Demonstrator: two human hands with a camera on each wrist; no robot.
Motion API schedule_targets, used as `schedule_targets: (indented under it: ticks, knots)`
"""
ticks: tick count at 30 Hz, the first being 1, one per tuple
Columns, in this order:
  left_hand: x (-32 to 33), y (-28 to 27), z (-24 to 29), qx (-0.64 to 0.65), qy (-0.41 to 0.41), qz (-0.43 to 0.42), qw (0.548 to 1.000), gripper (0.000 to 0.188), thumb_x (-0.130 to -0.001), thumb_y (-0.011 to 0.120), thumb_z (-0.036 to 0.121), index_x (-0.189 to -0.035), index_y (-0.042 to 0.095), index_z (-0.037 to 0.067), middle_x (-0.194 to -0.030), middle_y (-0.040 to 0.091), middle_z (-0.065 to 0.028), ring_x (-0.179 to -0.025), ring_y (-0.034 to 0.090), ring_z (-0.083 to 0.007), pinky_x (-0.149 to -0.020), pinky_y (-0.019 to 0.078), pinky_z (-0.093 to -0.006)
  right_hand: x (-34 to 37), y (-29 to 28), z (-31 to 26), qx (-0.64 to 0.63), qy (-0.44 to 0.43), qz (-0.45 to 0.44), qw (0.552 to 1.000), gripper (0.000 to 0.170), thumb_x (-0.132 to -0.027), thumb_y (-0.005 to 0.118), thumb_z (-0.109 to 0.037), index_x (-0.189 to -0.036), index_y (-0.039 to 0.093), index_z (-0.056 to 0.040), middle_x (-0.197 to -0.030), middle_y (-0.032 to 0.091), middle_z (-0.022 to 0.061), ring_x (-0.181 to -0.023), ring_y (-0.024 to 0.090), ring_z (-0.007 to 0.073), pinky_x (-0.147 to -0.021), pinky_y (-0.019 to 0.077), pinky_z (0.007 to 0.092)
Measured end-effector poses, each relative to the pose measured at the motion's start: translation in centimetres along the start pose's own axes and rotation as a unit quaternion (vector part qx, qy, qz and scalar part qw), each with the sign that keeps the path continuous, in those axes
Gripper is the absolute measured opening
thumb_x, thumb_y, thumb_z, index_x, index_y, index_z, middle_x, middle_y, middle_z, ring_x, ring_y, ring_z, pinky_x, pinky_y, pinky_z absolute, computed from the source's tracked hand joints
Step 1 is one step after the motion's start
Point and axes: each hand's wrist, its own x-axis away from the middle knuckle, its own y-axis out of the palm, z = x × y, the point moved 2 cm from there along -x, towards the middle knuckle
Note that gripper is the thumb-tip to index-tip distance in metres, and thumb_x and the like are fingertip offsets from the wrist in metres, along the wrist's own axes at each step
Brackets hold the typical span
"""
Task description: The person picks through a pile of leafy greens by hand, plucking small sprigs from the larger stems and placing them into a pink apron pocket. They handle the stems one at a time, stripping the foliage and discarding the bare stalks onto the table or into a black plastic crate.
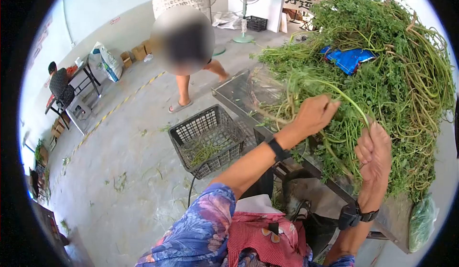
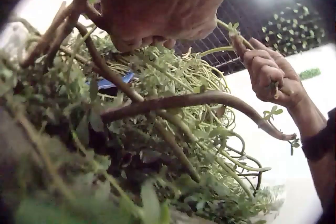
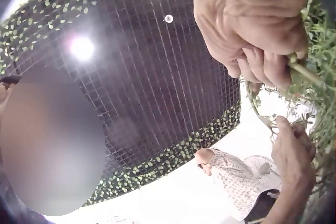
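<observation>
A big heap of leafy green stems (image 1: 382,94) covers the metal table. My right hand (image 1: 375,147) grips the lower end of a long pale green stem (image 1: 351,102), its fingers curled. To its left, my left hand (image 1: 315,114) pinches the leafy part of that stem above the heap. In the left wrist view the right hand (image 2: 275,74) holds stem ends, while the left hand (image 2: 163,8) fills the top, its fingertips partly hidden. The right wrist view shows the right hand (image 3: 257,29) curled round a stem and the left hand (image 3: 294,153) lower down.
A black crate (image 1: 208,140) with some stems stands on the floor left of the metal table (image 1: 229,92). A blue packet (image 1: 349,60) lies on the heap. One person (image 1: 184,32) stands beyond the crate; another (image 1: 62,85) sits far left. A green bag (image 1: 421,224) hangs near the table corner.
</observation>
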Motion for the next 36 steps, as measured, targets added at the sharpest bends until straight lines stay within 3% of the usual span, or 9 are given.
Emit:
schedule_targets:
  ticks: [4,6,10,13,18,24,26,30,36]
  knots:
    - [-0.9,0.2,-1.8,-0.033,0.041,-0.006,0.999,0.034,-0.093,0.044,0.028,-0.075,0.048,-0.001,-0.063,0.047,-0.0192,-0.055,0.049,-0.0275,-0.047,0.0366,-0.0417,1.0,1.7,-3.8,0.0,-0.106,0.074,0.992,0.027,-0.093,0.048,-0.018,-0.113,0.05,0.0002,-0.053,0.031,-0.0065,-0.039,0.026,0.0018,-0.032,0.0203,0.0175]
    - [0.8,2.3,-4.3,-0.21,0.132,0.114,0.962,0.038,-0.093,0.042,0.033,-0.075,0.05,0.0,-0.068,0.052,-0.0196,-0.059,0.052,-0.0336,-0.052,0.041,-0.0438,0.9,1.3,-5.8,0.005,-0.18,0.077,0.981,0.028,-0.094,0.048,-0.02,-0.115,0.049,-0.001,-0.057,0.032,-0.0073,-0.043,0.027,0.0013,-0.035,0.0227,0.0165]
    - [1.6,0.4,-3.6,-0.24,-0.053,-0.185,0.952,0.038,-0.093,0.039,0.034,-0.104,0.057,0.002,-0.098,0.057,-0.0209,-0.083,0.056,-0.0386,-0.073,0.0452,-0.0443,0.3,1.2,-10.5,0.047,-0.276,0.012,0.96,0.032,-0.095,0.045,-0.018,-0.12,0.044,0.0016,-0.057,0.028,-0.0064,-0.044,0.021,0.0034,-0.04,0.0244,0.0156]
    - [2.2,-0.7,-3.0,-0.269,0.075,-0.107,0.954,0.04,-0.092,0.044,0.033,-0.113,0.054,0.001,-0.104,0.057,-0.0202,-0.095,0.054,-0.0374,-0.084,0.0413,-0.0448,-0.8,-0.2,-12.3,0.056,-0.315,-0.061,0.945,0.019,-0.094,0.046,-0.016,-0.1,0.052,0.0003,-0.056,0.029,-0.0072,-0.043,0.024,0.0026,-0.036,0.0196,0.0177]
    - [2.6,-3.1,-0.6,-0.213,0.071,-0.053,0.973,0.04,-0.088,0.051,0.03,-0.114,0.053,-0.001,-0.109,0.055,-0.019,-0.102,0.051,-0.0343,-0.09,0.0354,-0.0454,-1.5,-1.8,-5.2,0.071,-0.172,0.086,0.979,0.023,-0.093,0.046,-0.016,-0.105,0.052,0.0026,-0.057,0.034,-0.0057,-0.042,0.029,0.0033,-0.034,0.0222,0.0177]
    - [5.4,-3.7,2.9,-0.106,0.084,0.056,0.989,0.031,-0.086,0.057,0.027,-0.103,0.059,0.001,-0.094,0.059,-0.0139,-0.088,0.056,-0.0269,-0.073,0.0408,-0.036,-0.3,-3.5,4.7,-0.129,0.021,-0.008,0.991,0.035,-0.094,0.046,-0.019,-0.121,0.045,0.0028,-0.056,0.038,-0.0034,-0.041,0.032,0.0049,-0.035,0.0254,0.0187]
    - [6.3,-2.6,2.9,0.113,-0.105,-0.071,0.986,0.033,-0.088,0.057,0.026,-0.106,0.06,-0.002,-0.093,0.062,-0.0099,-0.084,0.059,-0.0158,-0.074,0.0449,-0.0272,0.3,-3.2,5.5,-0.155,0.036,-0.017,0.987,0.036,-0.094,0.047,-0.02,-0.122,0.045,0.0024,-0.056,0.038,-0.003,-0.041,0.032,0.0049,-0.035,0.0262,0.0191]
    - [5.6,-0.8,4.8,0.25,-0.2,-0.16,0.934,0.043,-0.091,0.05,0.038,-0.102,0.061,-0.002,-0.089,0.062,-0.0072,-0.081,0.057,-0.0124,-0.07,0.0429,-0.0242,1.4,-2.8,5.9,-0.109,0.028,-0.035,0.993,0.037,-0.093,0.049,-0.02,-0.122,0.046,0.0015,-0.058,0.04,-0.0034,-0.042,0.034,0.004,-0.037,0.0273,0.0184]
    - [4.9,0.5,5.6,0.24,-0.238,-0.184,0.923,0.044,-0.085,0.056,0.044,-0.095,0.063,0.001,-0.085,0.061,-0.0036,-0.077,0.051,-0.0081,-0.066,0.0375,-0.0223,3.0,-0.8,6.3,0.285,-0.033,-0.032,0.957,0.029,-0.088,0.051,-0.013,-0.115,0.052,-0.0008,-0.065,0.05,-0.0013,-0.053,0.044,0.0057,-0.048,0.0357,0.0217]
